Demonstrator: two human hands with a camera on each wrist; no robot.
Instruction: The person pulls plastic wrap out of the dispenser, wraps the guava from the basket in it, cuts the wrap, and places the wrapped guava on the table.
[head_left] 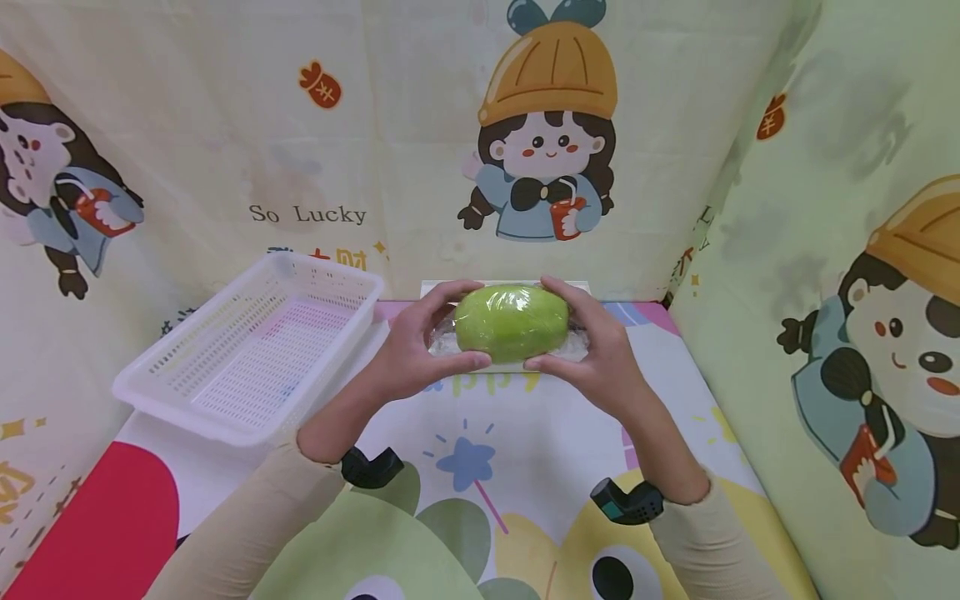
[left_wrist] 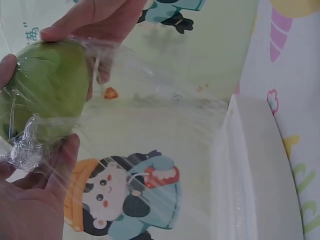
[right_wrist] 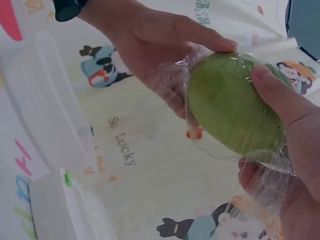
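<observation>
A green oval fruit point(head_left: 512, 323) wrapped in clear cling film point(left_wrist: 150, 82) is held up between both hands, lying sideways in the head view. My left hand point(head_left: 411, 350) grips its left end, thumb in front. At the right end my right hand point(head_left: 600, 357) grips it the same way. In the left wrist view the film stretches from the fruit toward a long white box point(left_wrist: 265, 165). Bunched film gathers at the fruit's ends. Behind the fruit, the box is mostly hidden in the head view.
To the left stands a white perforated plastic basket point(head_left: 258, 350). Patterned cloth walls point(head_left: 420, 167) close in the back and both sides. A printed cloth point(head_left: 570, 425) covers the table. A dark device point(head_left: 628, 502) is worn on each wrist.
</observation>
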